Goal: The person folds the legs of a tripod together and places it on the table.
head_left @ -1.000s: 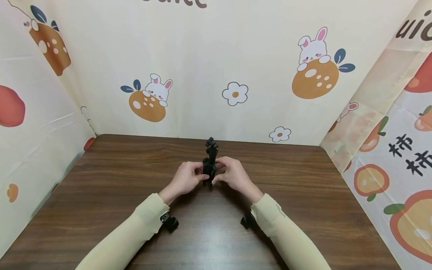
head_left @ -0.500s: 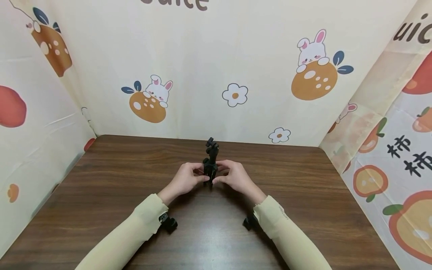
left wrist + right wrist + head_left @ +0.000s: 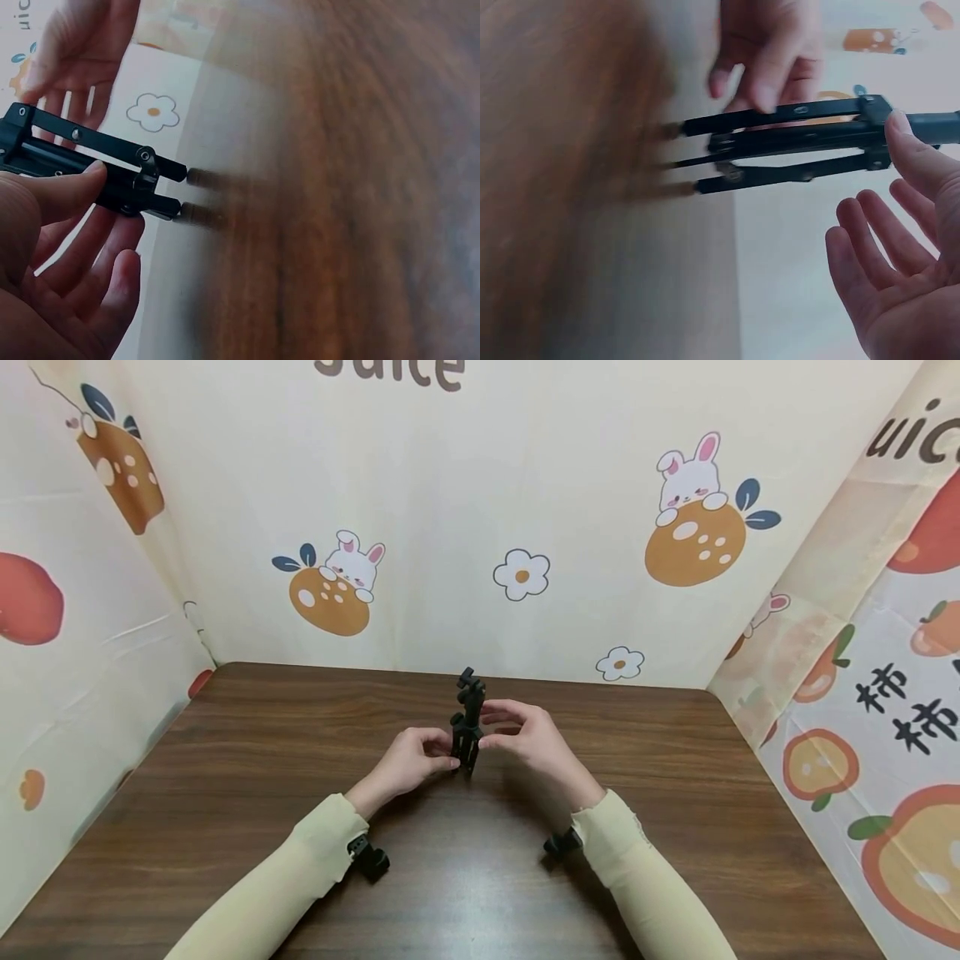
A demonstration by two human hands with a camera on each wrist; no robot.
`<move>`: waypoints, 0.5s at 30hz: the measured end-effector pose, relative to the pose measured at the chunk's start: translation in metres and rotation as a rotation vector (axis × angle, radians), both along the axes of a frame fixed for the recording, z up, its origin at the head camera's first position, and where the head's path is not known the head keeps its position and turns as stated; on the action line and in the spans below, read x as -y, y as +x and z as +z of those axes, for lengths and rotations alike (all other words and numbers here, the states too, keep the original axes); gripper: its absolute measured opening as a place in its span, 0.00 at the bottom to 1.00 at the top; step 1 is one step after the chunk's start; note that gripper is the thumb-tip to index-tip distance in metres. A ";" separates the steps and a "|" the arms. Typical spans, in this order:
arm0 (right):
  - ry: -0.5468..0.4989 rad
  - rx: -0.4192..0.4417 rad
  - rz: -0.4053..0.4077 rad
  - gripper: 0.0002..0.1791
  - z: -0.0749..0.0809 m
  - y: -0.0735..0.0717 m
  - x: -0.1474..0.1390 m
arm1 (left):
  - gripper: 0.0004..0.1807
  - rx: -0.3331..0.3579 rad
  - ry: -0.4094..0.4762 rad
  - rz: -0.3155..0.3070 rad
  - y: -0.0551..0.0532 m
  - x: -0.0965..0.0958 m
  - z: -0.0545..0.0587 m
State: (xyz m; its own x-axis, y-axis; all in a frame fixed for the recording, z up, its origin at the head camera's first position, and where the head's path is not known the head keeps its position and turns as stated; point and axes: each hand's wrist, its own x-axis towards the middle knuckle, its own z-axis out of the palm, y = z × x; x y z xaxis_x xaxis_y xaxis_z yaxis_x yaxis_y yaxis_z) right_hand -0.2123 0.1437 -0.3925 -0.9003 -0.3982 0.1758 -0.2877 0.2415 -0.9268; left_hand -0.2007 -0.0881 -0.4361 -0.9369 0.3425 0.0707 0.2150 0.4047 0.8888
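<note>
A small black tripod [image 3: 468, 718] stands upright near the back middle of the table, its legs close together and a clamp-like head on top. My left hand [image 3: 411, 760] pinches its lower leg section; in the left wrist view, the thumb lies on the tripod [image 3: 94, 142] and fingers curl behind. To the tripod's right is my right hand [image 3: 534, 739], higher up. In the right wrist view, the right thumb [image 3: 904, 139] touches the top of the legs of the tripod [image 3: 780, 135], while the other fingers spread loosely, apart from it. The feet meet the tabletop.
The brown wooden table [image 3: 300, 718] reaches back to a patterned cloth wall [image 3: 450, 485], with more cloth along the left and right sides. A black camera [image 3: 369, 858] hangs at the left wrist, another camera [image 3: 562, 842] at the right.
My right hand has risen from the lower legs to the upper part of the tripod, moving slightly right. The left hand has shifted slightly down and left; the tripod stays about where it was.
</note>
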 end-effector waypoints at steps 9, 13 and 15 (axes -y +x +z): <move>-0.134 -0.013 0.016 0.27 0.026 0.002 0.006 | 0.08 0.042 -0.006 0.001 -0.002 -0.001 -0.005; -0.158 -0.042 -0.005 0.25 0.046 0.012 0.013 | 0.09 0.045 -0.001 0.003 -0.003 -0.002 -0.007; -0.166 -0.053 -0.026 0.23 0.056 0.018 0.016 | 0.09 0.046 0.000 0.008 -0.002 -0.003 -0.006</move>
